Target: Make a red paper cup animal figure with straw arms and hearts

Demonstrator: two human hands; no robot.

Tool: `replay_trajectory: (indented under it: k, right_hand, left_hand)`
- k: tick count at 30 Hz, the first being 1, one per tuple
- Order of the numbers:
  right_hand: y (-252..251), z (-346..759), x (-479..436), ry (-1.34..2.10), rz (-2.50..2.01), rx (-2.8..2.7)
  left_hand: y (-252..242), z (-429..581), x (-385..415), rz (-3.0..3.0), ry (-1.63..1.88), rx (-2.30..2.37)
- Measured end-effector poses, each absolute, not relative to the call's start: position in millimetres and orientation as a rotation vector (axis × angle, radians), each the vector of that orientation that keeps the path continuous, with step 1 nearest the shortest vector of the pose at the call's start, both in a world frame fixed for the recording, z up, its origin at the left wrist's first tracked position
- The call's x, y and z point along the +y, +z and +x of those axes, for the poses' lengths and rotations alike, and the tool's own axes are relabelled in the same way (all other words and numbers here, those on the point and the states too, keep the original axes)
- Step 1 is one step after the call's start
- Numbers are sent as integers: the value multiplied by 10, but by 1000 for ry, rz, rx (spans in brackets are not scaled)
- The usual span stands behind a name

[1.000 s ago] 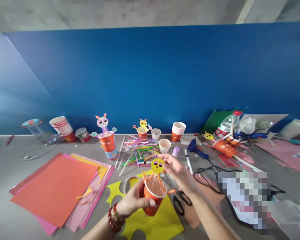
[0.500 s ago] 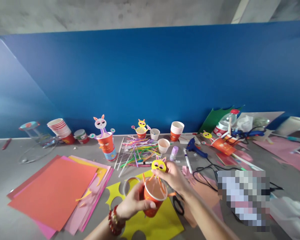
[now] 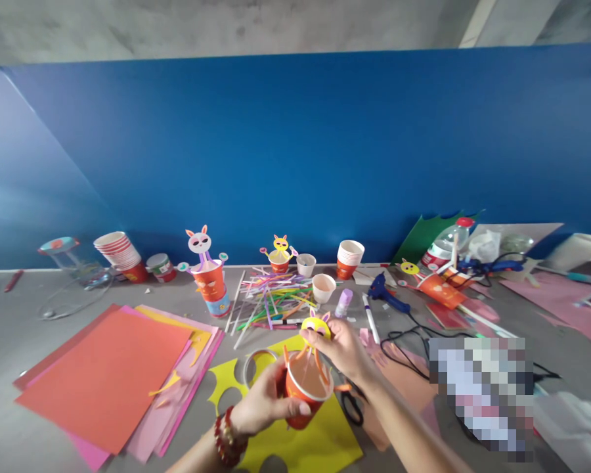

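My left hand (image 3: 263, 401) is wrapped round an orange paper cup (image 3: 303, 394) held tilted above a yellow sheet (image 3: 305, 440) with round holes cut in it. Orange straws (image 3: 318, 361) stick up out of the cup. My right hand (image 3: 342, 345) pinches a small yellow paper animal face (image 3: 315, 326) at the top of those straws, just over the cup's rim. A beaded bracelet sits on my left wrist.
Orange and pink paper sheets (image 3: 113, 374) lie at left. A pile of coloured straws (image 3: 270, 299), finished cup figures (image 3: 209, 279), cup stacks (image 3: 349, 257), a glue stick (image 3: 345, 302), a marker (image 3: 371, 318), a blue glue gun (image 3: 387, 293) with cable and scissors (image 3: 352, 404) surround my hands.
My right hand has lowered the yellow face slightly toward the cup. My left hand has kept its grip, with the cup barely shifted.
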State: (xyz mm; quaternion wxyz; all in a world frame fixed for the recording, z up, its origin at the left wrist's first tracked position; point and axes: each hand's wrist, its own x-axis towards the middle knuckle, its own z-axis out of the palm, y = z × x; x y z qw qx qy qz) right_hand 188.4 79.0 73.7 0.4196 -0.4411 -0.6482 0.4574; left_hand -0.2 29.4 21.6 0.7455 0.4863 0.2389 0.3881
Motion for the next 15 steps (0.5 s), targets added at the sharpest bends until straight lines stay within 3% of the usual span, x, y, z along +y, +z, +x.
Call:
replay_trajectory:
  k: [15]
  right_hand:
    - [803, 1900, 747, 1126, -1160, -1616]
  left_hand:
    - [215, 2, 289, 1082, 854, 558]
